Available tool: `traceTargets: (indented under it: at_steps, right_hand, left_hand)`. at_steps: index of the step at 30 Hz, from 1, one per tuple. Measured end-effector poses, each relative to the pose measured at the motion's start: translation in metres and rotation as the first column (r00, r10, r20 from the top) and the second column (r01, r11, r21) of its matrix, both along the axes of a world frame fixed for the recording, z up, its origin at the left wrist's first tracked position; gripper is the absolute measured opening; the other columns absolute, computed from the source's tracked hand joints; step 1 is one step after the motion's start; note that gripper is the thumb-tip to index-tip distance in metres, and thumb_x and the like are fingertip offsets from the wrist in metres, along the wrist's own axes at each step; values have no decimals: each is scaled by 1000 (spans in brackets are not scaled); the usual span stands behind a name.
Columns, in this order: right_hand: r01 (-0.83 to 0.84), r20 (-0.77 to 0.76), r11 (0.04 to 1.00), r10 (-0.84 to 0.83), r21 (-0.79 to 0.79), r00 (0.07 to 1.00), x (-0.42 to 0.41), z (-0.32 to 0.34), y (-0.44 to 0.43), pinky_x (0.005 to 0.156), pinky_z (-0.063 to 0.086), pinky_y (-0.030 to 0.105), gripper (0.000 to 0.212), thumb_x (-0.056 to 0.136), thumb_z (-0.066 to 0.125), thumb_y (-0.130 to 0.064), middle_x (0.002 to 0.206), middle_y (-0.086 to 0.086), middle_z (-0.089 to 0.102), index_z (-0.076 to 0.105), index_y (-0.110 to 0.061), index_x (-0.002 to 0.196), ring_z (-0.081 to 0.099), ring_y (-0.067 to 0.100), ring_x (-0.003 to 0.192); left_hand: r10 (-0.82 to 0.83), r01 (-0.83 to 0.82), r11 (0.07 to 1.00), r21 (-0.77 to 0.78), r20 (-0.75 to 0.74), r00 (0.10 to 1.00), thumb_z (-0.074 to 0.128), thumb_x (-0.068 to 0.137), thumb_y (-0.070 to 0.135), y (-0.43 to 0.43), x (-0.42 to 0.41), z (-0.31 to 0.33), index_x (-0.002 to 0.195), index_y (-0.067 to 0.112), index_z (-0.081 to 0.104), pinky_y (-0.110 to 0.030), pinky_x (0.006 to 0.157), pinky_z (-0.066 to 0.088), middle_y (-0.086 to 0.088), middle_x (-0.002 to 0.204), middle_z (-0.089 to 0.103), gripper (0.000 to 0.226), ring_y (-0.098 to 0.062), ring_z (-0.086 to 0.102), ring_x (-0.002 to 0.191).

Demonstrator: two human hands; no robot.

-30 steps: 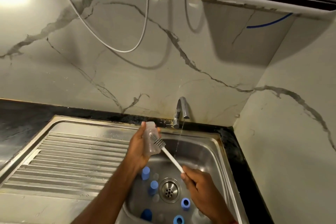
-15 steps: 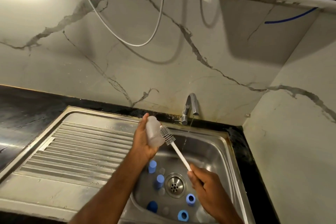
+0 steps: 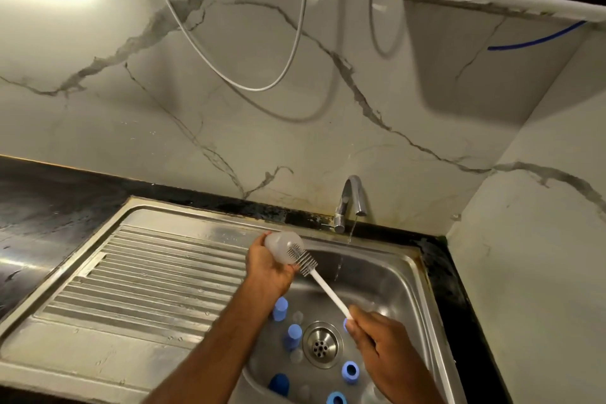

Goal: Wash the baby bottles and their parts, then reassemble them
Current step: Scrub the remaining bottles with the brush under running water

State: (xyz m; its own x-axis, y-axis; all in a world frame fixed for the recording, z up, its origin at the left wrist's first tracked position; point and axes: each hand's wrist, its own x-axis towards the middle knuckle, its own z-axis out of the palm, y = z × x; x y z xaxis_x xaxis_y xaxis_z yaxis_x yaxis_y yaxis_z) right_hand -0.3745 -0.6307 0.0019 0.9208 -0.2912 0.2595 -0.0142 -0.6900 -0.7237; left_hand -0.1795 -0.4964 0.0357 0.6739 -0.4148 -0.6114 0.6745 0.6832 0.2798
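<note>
My left hand [image 3: 267,269] grips a clear baby bottle [image 3: 282,245] tilted on its side over the sink's left rim. My right hand [image 3: 382,343] grips the white handle of a bottle brush [image 3: 323,287], whose grey bristle head lies against the bottle's mouth end. In the sink basin [image 3: 393,279] below lie several blue caps and rings, among them a blue cap [image 3: 280,308], another blue cap [image 3: 294,334] and a blue ring [image 3: 350,372]. Small clear teats lie between them.
The tap [image 3: 349,200] at the back runs a thin stream of water into the basin. A ribbed steel drainboard [image 3: 131,279] lies to the left, black counter [image 3: 49,207] beyond it. The drain strainer [image 3: 320,343] sits mid-basin. A marble wall closes the right side.
The bottle has tipped from nearly upright to lying sideways in my left hand. The brush head stays at the bottle while my right hand has shifted slightly right. The camera has tilted.
</note>
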Motion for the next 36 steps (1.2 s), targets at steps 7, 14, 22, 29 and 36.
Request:
traceTargets:
  at_steps: [7,14,22,29,36]
  right_hand:
    - [14,-178,999,-21,-39,984,15,14,21,75,45,13,77,86,26,-77,96,-12,57,56,-28,138,59,3,88]
    - [-14,-172,979,-22,-202,985,23,22,22,76,40,7,41,105,45,-29,114,-1,64,48,-24,145,54,1,93]
    - [-31,-209,979,-11,-199,978,12,25,9,76,48,16,36,103,49,-27,99,-8,62,55,-26,138,58,-1,84]
    - [-88,-250,984,47,-156,967,6,25,13,77,52,25,34,103,47,-32,99,-5,63,55,-30,136,62,9,87]
    - [-60,-186,969,14,-241,982,21,24,32,77,50,28,39,105,43,-29,104,1,61,48,-25,143,59,12,88]
  left_hand:
    - [179,-179,984,-9,-29,984,48,101,51,-6,-1,-9,125,6,55,-38,64,54,-19,99,62,51,-27,61,85]
    - [107,-107,994,38,1,994,55,97,41,-11,-13,-7,114,7,58,-36,60,55,-14,80,63,38,-25,62,75]
    - [109,-109,993,46,1,994,56,97,43,-4,-8,-11,114,6,58,-37,60,56,-16,87,64,41,-26,64,79]
    - [118,-118,993,8,-35,992,58,94,46,0,-3,-8,115,9,57,-34,60,55,-16,97,62,43,-26,62,84]
    - [17,-17,1000,16,-5,1000,59,90,50,-10,-10,-23,110,9,64,-30,60,55,-11,78,66,46,-23,63,73]
